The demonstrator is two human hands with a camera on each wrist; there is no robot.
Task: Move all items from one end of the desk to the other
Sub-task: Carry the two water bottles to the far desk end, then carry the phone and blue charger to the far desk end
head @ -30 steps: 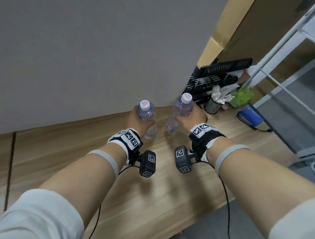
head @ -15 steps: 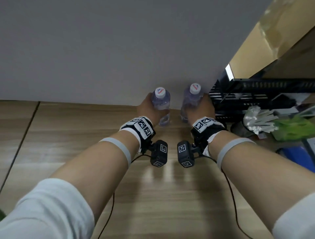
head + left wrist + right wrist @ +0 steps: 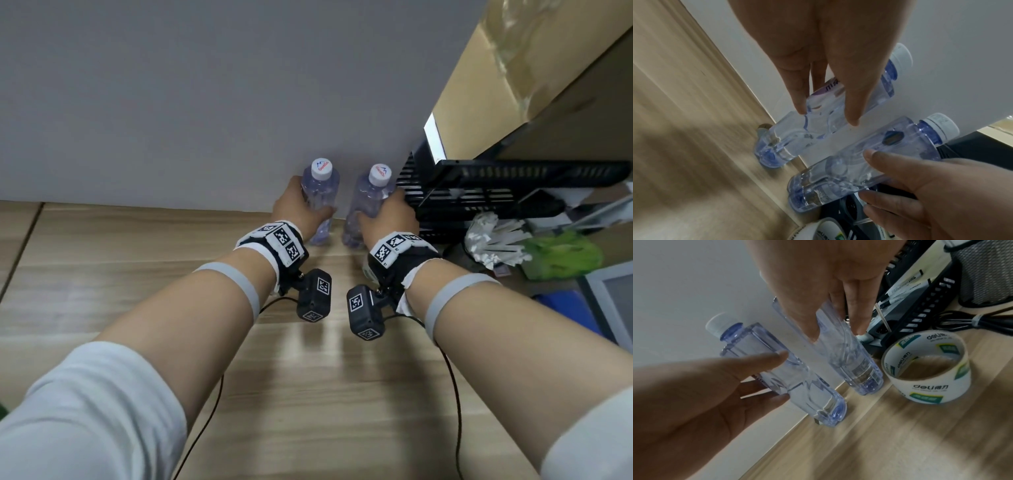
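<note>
Left hand: your left hand (image 3: 301,212) wraps the left bottle (image 3: 320,202), fingers and thumb curled round its body; its base sits on the desk (image 3: 137,274) against the wall (image 3: 205,85).
Right hand: your right hand (image 3: 387,219) grips the right bottle (image 3: 368,205) the same way, just left of the tray (image 3: 479,192); whether its base touches the desk is unclear.
Risk: the right bottle stands close to the tray and the tape (image 3: 927,369); letting go carelessly could knock it against them and tip it. The two bottles stand near each other, so one falling could topple the other.
Count: two bottles, both capped; two hands; one roll of tape; one tray.
</note>
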